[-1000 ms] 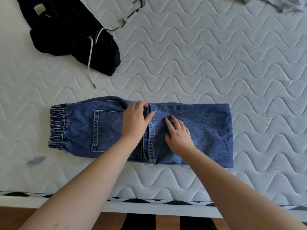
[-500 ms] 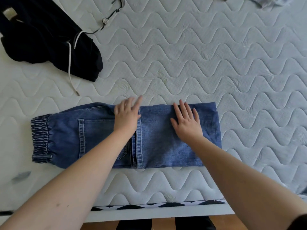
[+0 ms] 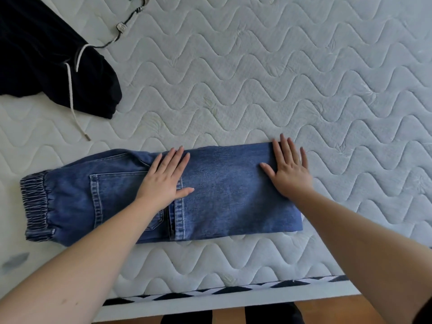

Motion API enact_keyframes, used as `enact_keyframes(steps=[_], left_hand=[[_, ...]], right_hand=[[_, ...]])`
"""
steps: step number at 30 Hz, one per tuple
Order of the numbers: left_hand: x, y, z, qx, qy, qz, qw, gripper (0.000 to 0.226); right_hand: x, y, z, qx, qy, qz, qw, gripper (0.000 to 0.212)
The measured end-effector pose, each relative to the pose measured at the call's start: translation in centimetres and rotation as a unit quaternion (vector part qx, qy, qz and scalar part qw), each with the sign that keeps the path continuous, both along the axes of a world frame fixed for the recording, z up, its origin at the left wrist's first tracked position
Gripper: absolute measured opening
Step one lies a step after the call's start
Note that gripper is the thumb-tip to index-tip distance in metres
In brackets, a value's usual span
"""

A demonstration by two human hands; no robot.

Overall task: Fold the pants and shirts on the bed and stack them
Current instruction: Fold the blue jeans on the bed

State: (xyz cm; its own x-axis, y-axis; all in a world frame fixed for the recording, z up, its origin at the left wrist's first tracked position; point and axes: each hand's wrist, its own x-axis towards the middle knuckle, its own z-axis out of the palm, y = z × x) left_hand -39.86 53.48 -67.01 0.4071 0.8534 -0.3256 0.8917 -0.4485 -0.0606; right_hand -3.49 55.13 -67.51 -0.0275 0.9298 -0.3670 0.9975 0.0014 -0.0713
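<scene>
Flattening half-folded jeans on the bed.

On the quilted bed (image 3: 257,66), blue jeans (image 3: 222,202) lie near me, folded once; dark drawstring pants (image 3: 46,54) wait unfolded, far left. My left hand (image 3: 163,183) and right hand (image 3: 289,174), fingers spread, press the denim flat; nothing is stacked yet.
</scene>
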Motion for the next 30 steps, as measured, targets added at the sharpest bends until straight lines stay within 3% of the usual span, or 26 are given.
enact_keyframes(steps=[8,12,16,24,30], left_hand=[[1.5,-0.1,1.6,-0.017,0.063,0.026,0.998,0.092],[3.5,-3.9,2.6,0.072,-0.048,-0.010,0.996,0.073],[5.3,-9.9,2.1,0.013,-0.098,-0.068,0.993,0.072],[1.1,-12.4,1.5,-0.041,-0.005,-0.033,0.999,0.078],[0.4,-11.4,3.1,-0.112,-0.030,-0.037,0.993,0.079]], right_hand=[[0.4,-0.9,1.0,-0.004,0.011,-0.030,0.999,0.076],[-2.2,-4.8,2.4,0.037,0.053,0.000,0.998,0.070],[-5.1,-9.0,2.6,0.062,0.073,0.040,0.995,0.067],[-4.8,-11.8,0.9,-0.035,0.022,0.110,0.993,0.066],[-8.0,-11.4,3.0,-0.043,0.011,0.035,0.998,0.075]])
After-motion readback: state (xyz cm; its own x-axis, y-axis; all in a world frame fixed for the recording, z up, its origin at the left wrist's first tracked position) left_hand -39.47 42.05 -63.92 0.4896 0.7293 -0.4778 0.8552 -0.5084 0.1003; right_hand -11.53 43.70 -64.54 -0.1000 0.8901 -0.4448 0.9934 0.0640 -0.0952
